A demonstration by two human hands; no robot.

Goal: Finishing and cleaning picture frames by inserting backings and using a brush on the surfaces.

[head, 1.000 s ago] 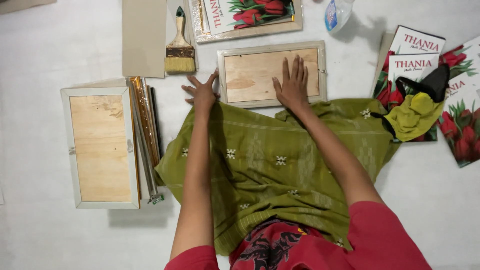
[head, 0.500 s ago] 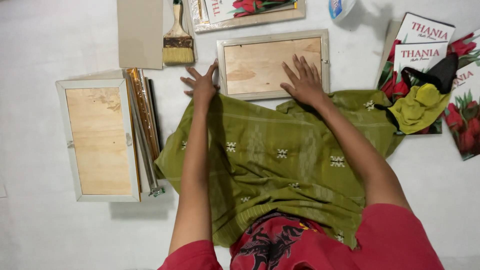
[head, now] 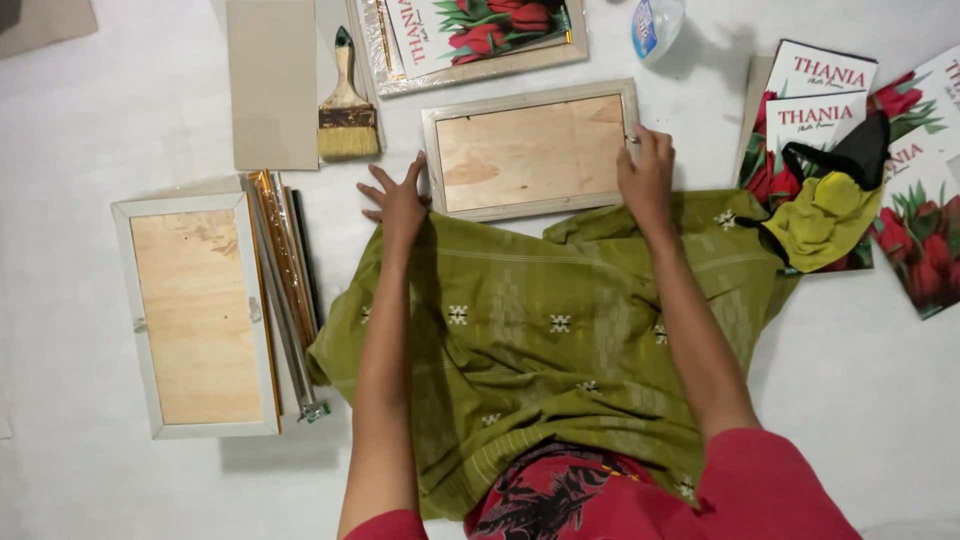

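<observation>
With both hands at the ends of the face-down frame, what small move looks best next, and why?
Probably press down the clip at the right edge. The right hand has its fingertips on the right rim of the wooden-backed frame, where a small metal tab seems to sit, while the left hand rests spread against the left rim, steadying it. The tab is too small to judge its state.

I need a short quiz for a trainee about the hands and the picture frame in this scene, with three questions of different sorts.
1. True or false: the right hand touches the right edge of the face-down frame.
2. What colour is the cloth over the person's lap?
3. The paintbrush lies: A) left of that frame, B) on the cloth, C) in the left hand.

Key: 1 true; 2 green; 3 A.
</observation>
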